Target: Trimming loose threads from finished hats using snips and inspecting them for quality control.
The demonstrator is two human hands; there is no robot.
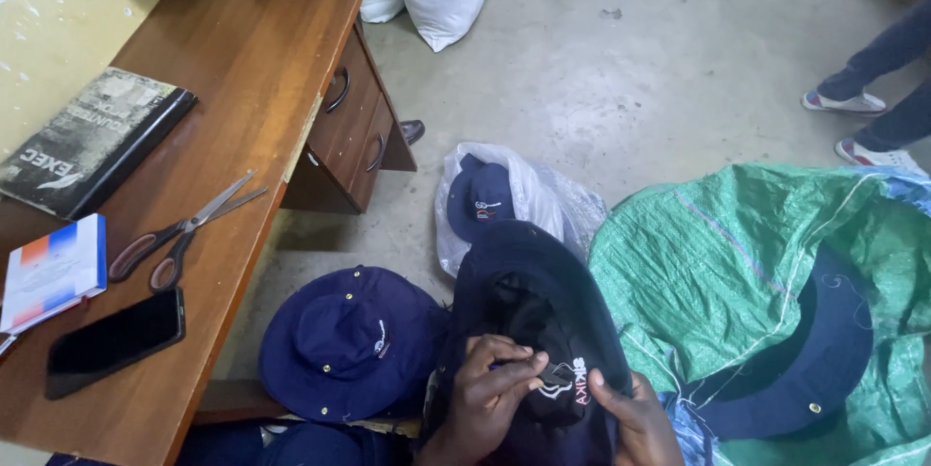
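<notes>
There is one view only, from a camera worn on the person's head. It looks steeply down and a little forward, with the person's own hands close under the lens at 6 o'clock. The concrete floor (630, 68) runs away toward 12 o'clock. A wooden desk (242, 68) fills the side from 9 to 11 o'clock, seen from above. A green tarp (756, 253) lies near at 4 o'clock. With no second view, nothing is shared

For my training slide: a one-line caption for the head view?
Both hands, left and right, pinch a navy hat beside a wooden desk.
</notes>
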